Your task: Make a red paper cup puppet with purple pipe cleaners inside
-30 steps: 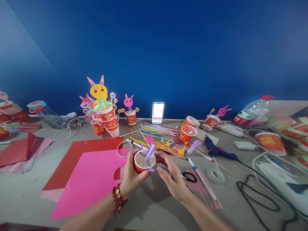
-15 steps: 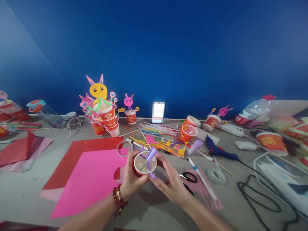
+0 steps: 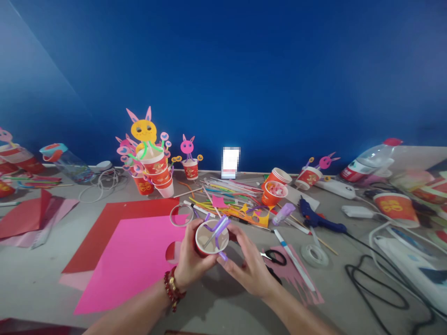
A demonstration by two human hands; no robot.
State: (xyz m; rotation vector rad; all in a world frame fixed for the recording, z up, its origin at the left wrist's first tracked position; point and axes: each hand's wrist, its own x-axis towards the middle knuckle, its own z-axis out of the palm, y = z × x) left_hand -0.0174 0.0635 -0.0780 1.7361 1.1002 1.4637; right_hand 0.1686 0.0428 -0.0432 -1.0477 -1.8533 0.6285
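Note:
A red paper cup (image 3: 212,238) with a white rim is held between both hands above the table, its mouth facing up toward me. My left hand (image 3: 194,256) wraps round its left side, with a red beaded bracelet at the wrist. Purple pipe cleaners (image 3: 219,231) and a pale stick stand in the cup, and one purple end pokes out over the near rim. My right hand (image 3: 248,263) is curved along the right side, its thumb by that purple end and its other fingers behind the cup, partly hidden.
Pink paper (image 3: 136,260) overlaps red paper at left. Scissors (image 3: 275,257), a marker (image 3: 295,260) and a tape roll (image 3: 314,255) lie at right, near a blue glue gun (image 3: 319,221) with its black cord. Decorated cups (image 3: 153,163) stand behind, beside scattered pipe cleaners (image 3: 237,186).
The cup has shifted very slightly to the right and up in view, still in both hands. Nothing was let go or taken hold of.

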